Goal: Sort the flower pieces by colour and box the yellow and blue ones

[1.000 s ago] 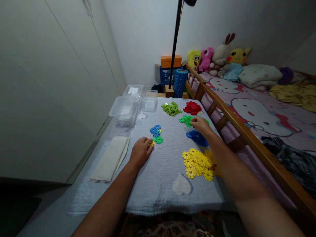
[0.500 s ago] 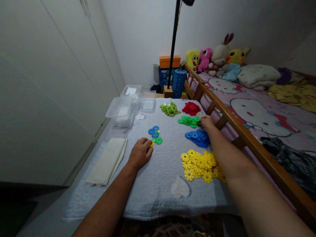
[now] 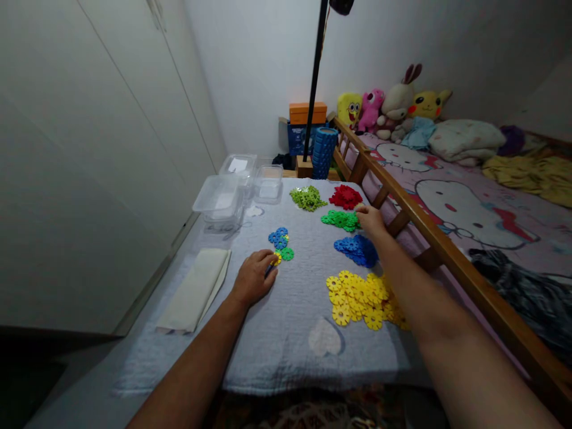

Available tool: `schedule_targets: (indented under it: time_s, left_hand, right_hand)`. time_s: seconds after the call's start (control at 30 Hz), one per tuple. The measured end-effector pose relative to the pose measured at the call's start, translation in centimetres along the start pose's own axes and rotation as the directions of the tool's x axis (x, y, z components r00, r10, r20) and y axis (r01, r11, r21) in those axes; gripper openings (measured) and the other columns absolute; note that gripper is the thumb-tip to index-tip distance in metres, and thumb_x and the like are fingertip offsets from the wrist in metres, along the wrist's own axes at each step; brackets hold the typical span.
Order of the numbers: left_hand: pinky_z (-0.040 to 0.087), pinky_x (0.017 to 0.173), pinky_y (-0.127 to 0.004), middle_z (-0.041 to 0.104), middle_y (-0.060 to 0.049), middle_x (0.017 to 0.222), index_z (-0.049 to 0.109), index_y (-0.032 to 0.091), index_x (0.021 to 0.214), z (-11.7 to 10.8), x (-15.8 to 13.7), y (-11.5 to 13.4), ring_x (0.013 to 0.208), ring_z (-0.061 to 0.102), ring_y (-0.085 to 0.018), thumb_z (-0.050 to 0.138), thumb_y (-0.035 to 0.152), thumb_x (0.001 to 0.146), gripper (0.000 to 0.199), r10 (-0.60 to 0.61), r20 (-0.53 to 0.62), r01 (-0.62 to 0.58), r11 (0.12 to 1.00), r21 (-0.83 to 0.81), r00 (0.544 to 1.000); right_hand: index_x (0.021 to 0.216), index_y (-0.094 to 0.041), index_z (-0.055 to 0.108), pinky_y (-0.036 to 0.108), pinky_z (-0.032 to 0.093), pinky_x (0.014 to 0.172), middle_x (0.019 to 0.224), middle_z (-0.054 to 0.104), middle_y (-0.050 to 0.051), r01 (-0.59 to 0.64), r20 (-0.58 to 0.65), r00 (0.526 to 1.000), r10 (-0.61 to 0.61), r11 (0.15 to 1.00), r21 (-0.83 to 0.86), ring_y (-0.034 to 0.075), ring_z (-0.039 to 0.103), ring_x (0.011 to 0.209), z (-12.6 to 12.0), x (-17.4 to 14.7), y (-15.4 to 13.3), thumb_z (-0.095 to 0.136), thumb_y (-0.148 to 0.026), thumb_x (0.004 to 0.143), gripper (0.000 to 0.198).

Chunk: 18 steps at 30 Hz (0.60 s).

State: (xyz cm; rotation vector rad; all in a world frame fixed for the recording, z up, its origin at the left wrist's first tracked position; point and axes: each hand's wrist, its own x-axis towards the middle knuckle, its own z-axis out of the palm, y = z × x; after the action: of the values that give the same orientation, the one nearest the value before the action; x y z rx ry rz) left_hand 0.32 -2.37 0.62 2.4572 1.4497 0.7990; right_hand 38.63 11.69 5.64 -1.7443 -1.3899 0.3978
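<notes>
My left hand [image 3: 255,276] rests on the cloth with its fingers curled, the tips closed on a yellow slotted flower-shaped disc [image 3: 277,258]. That disc lies at the near end of a small group of discs, with a green disc [image 3: 287,254] beside it and several blue discs [image 3: 280,238] beyond. My right hand [image 3: 370,220] reaches to the right end of the green disc pile [image 3: 340,220], its fingers pinched together; what they hold is hidden. Nearer me lie the blue disc pile [image 3: 357,250] and the wide yellow disc pile [image 3: 360,296], partly under my right forearm.
Farther back are a red pile [image 3: 345,197] and a light green pile [image 3: 307,198]. Clear plastic boxes [image 3: 218,196] stand back left, with a folded cream cloth [image 3: 195,292] nearer. A wooden bed rail [image 3: 402,205] borders the right side; a black pole [image 3: 314,77] rises behind.
My right hand has shifted slightly left and back over the end of the green pile. My left hand has stayed in place, its fingertips moving slightly so more of the yellow disc shows.
</notes>
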Motion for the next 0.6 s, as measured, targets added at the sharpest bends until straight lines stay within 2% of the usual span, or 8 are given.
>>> schedule_targets:
  time_s: [0.1,0.17,0.27,0.3,0.33,0.4,0.5,0.6]
  left_hand:
    - [0.049,0.100,-0.046,0.064,-0.010,0.126,0.065,0.021,0.117,0.1,0.0,-0.1,0.116,0.059,-0.027,0.060,0.023,0.087,0.030,-0.003,-0.008,0.003,1.000,-0.011,1.000]
    - [0.049,0.100,-0.046,0.064,-0.011,0.125,0.065,0.021,0.117,0.2,0.1,-0.1,0.116,0.059,-0.027,0.060,0.023,0.087,0.031,-0.017,-0.025,0.016,1.000,-0.021,1.000]
    - [0.049,0.100,-0.046,0.064,-0.011,0.121,0.066,0.020,0.114,0.2,0.2,-0.3,0.113,0.059,-0.028,0.062,0.025,0.085,0.030,-0.056,-0.057,0.055,0.998,-0.022,0.997]
    - [0.049,0.099,-0.046,0.064,-0.011,0.120,0.066,0.020,0.113,0.1,0.2,-0.3,0.112,0.059,-0.028,0.063,0.026,0.085,0.029,-0.070,-0.068,0.068,0.997,-0.019,0.995]
    - [0.049,0.099,-0.046,0.064,-0.011,0.118,0.067,0.020,0.112,0.1,0.2,-0.3,0.111,0.059,-0.028,0.063,0.027,0.084,0.029,-0.083,-0.079,0.082,0.997,-0.015,0.993]
    - [0.049,0.098,-0.045,0.063,-0.010,0.117,0.067,0.021,0.111,0.1,0.3,-0.4,0.109,0.059,-0.028,0.065,0.029,0.083,0.029,-0.109,-0.101,0.109,0.994,-0.006,0.989]
    - [0.049,0.097,-0.045,0.063,-0.010,0.116,0.067,0.021,0.111,0.1,0.2,-0.5,0.107,0.059,-0.028,0.066,0.031,0.083,0.030,-0.137,-0.109,0.139,0.990,0.006,0.984]
    - [0.048,0.096,-0.044,0.063,-0.010,0.117,0.067,0.021,0.111,0.1,0.2,-0.6,0.107,0.058,-0.029,0.066,0.033,0.084,0.030,-0.140,-0.100,0.142,0.990,0.016,0.985]
  right_hand:
    - [0.081,-0.016,0.067,0.023,0.046,0.060,0.072,0.065,0.000,0.010,0.098,0.995,-0.016,0.998,0.064,0.014,0.057,0.064,1.1,-1.7,-2.7,0.055,-0.024,0.070,0.018]
    - [0.085,-0.016,0.067,0.021,0.044,0.058,0.072,0.065,0.000,0.022,0.273,0.961,-0.050,0.994,0.104,0.012,0.057,0.061,2.3,-3.4,-5.0,0.057,-0.022,0.073,0.017]
    - [0.089,-0.015,0.068,0.020,0.042,0.058,0.074,0.068,0.000,0.151,0.588,0.796,-0.145,0.988,0.039,0.011,0.058,0.061,4.5,-6.4,-8.2,0.059,-0.018,0.077,0.015]
    - [0.088,-0.015,0.069,0.020,0.043,0.061,0.077,0.069,0.001,0.240,0.669,0.722,-0.176,0.971,-0.003,0.011,0.060,0.064,5.3,-7.4,-9.1,0.060,-0.016,0.079,0.014]
    - [0.087,-0.015,0.070,0.021,0.044,0.065,0.081,0.071,0.002,0.334,0.715,0.670,-0.200,0.941,-0.050,0.012,0.061,0.069,6.2,-8.3,-9.8,0.061,-0.017,0.080,0.012]
    - [0.092,-0.016,0.072,0.022,0.044,0.072,0.091,0.073,0.005,0.466,0.759,0.620,-0.201,0.872,-0.150,0.015,0.064,0.081,7.7,-10.1,-10.8,0.066,-0.021,0.081,0.014]
    - [0.105,-0.016,0.071,0.024,0.044,0.076,0.106,0.071,0.010,0.518,0.742,0.649,-0.169,0.813,-0.267,0.019,0.064,0.092,9.5,-12.0,-11.4,0.070,-0.035,0.082,0.030]
    - [0.110,-0.017,0.068,0.025,0.044,0.074,0.114,0.067,0.012,0.506,0.707,0.687,-0.165,0.807,-0.303,0.021,0.064,0.095,10.4,-13.0,-11.5,0.070,-0.042,0.081,0.039]
